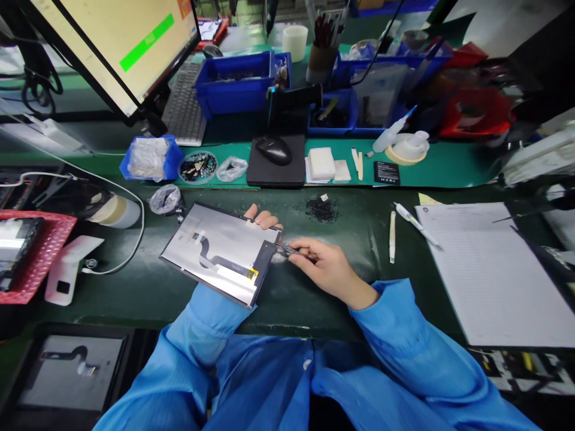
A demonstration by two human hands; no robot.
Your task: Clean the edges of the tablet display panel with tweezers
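A tablet-size display panel (184, 239) is tilted above the bench, its silvery back facing up and a dark flex cable (224, 261) lying across it. My left hand (264, 219) supports it from beneath; only the fingers show, curled over its far edge. Between the thumb and fingers of my right hand (326, 263) are metal tweezers (286, 248), their tip at the panel's right edge. What exactly the tip touches is too small to tell. A pile of black scraps (321, 209) lies on the bench beyond my right hand.
At the back are a monitor (121, 48), a blue bin (238, 90) and a mouse (273, 150) on a dark pad. To the right lie a pen (415, 224) and lined paper (489, 269). Another panel (72, 374) sits in a black tray at lower left.
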